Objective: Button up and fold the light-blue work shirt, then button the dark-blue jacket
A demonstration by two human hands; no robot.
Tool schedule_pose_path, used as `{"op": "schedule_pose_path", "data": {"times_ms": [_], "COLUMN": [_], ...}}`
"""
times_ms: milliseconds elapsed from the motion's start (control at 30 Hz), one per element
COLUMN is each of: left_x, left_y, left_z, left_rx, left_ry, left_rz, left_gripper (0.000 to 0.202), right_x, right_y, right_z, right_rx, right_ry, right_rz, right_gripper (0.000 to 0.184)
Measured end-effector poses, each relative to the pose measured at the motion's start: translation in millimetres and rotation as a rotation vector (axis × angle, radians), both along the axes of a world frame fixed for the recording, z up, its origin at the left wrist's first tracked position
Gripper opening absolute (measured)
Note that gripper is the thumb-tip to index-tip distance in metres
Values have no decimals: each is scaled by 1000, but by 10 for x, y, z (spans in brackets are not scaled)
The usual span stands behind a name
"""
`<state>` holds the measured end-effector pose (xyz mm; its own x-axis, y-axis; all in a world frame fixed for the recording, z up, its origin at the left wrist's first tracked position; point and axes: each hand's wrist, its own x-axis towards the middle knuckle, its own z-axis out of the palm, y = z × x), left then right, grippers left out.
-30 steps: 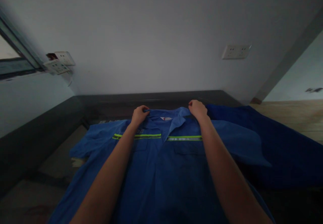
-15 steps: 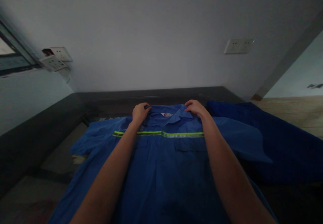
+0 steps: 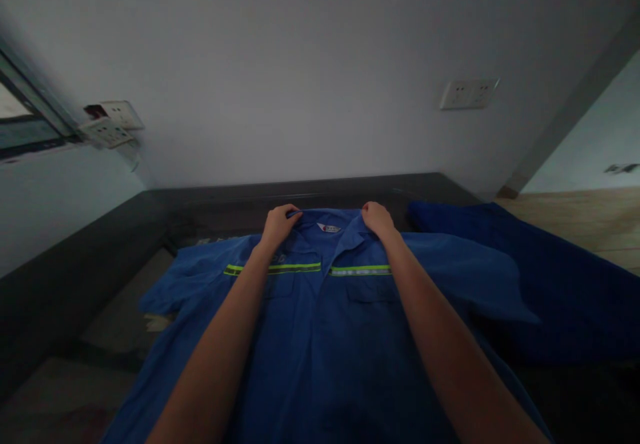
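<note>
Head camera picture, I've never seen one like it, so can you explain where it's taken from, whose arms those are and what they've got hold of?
There's no machine here: a person's bare arms reach in from the bottom. The camera sits on that person's head, looking forward and down. A blue short-sleeved cloth shirt, with yellow-green-edged chest strips, lies spread front up on a dark flat surface. The left hand and right hand pinch opposite ends of its collar. A darker blue piece of cloth lies to the right; white double socket plate is on the wall.
</note>
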<state>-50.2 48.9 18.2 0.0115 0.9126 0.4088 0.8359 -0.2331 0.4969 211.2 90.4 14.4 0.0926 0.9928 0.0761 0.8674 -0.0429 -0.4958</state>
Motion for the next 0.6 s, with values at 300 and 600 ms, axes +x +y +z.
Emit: {"op": "schedule_pose_path", "data": {"times_ms": [300,600], "left_x": [-9,-50], "left_y": [-12,-15], "left_z": [12,-9], "left_rx": [1,-2], "left_ry": [-12,46], "left_rz": [-6,104], "left_gripper": [19,20], "right_x": [21,302], "right_y": [-34,43], "right_z": [-97,15], "right_rx": [32,-112], "right_ry": [20,787], "right_rz": [-79,67], "right_gripper": [35,11]}}
